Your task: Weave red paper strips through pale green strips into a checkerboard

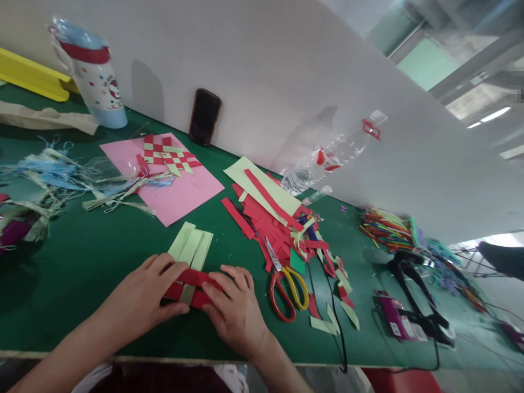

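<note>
Red paper strips (197, 277) cross over and under pale green paper strips (190, 245) in a small weave near the table's front edge. On the weave's left side my left hand (158, 289) is closed, thumb below and fingers above the red strips. From the right, my right hand (235, 297) presses its thumb and fingertips on the other ends of the same strips. The green strips stick out beyond the hands, away from me. Just right of my right hand lie scissors (286, 281) with one red and one yellow handle, their blades slightly apart.
Red paper scraps (270, 232) and a pale green sheet (241, 169) pile behind the scissors. A pink sheet (184, 194) carries woven red-green pieces (170, 154). A phone (204, 117), tumbler (98, 82) and plastic bottle (323, 158) stand along the wall. A black cable (338, 322) crosses the front edge.
</note>
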A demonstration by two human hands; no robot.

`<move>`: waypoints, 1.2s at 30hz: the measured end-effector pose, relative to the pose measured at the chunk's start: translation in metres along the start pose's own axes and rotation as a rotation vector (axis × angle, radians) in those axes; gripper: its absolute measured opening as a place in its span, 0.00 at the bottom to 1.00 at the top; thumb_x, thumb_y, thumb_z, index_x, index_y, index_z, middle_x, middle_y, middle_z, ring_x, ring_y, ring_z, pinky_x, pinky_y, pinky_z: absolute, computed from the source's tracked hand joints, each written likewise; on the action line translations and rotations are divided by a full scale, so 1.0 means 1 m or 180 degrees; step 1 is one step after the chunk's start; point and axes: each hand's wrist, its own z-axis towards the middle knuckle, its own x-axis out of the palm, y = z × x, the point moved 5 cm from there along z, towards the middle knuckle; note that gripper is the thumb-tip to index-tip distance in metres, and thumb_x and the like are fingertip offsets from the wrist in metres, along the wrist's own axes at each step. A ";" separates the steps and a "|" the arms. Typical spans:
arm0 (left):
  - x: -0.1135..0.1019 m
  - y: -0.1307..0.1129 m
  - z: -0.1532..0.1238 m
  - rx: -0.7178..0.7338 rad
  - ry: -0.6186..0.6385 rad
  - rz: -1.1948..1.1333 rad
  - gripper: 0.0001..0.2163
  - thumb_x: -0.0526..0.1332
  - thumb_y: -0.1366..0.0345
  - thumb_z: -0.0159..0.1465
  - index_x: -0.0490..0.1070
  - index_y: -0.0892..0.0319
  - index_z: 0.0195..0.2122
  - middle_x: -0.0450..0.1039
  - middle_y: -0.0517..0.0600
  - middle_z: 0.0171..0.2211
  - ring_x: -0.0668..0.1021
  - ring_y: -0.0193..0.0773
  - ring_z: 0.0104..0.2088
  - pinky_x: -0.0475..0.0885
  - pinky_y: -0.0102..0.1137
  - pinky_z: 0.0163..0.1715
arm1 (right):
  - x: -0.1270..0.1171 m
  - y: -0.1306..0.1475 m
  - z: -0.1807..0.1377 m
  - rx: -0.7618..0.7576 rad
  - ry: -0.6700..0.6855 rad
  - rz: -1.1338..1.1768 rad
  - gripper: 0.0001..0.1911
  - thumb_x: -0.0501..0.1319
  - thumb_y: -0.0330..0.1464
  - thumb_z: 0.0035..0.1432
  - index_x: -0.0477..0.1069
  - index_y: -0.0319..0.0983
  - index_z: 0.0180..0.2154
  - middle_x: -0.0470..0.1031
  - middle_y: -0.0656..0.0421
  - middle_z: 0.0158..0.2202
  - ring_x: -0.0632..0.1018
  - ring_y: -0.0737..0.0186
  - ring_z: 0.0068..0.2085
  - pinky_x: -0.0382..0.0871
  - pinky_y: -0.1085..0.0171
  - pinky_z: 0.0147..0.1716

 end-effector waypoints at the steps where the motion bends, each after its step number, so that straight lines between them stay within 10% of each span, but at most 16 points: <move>1: 0.000 -0.002 0.000 -0.0036 -0.0049 0.0108 0.21 0.68 0.54 0.59 0.71 0.53 0.52 0.72 0.54 0.46 0.74 0.52 0.46 0.71 0.42 0.42 | 0.001 -0.001 -0.002 0.0002 0.0011 0.0003 0.13 0.57 0.37 0.69 0.71 0.43 0.52 0.76 0.57 0.54 0.67 0.50 0.58 0.55 0.48 0.57; 36: 0.005 -0.005 -0.005 0.0265 -0.0112 -0.0129 0.07 0.59 0.60 0.67 0.72 0.53 0.43 0.74 0.52 0.44 0.76 0.48 0.45 0.72 0.37 0.41 | 0.004 -0.007 -0.004 0.0106 0.0121 0.0177 0.13 0.61 0.38 0.67 0.72 0.44 0.51 0.75 0.58 0.55 0.68 0.51 0.57 0.56 0.48 0.56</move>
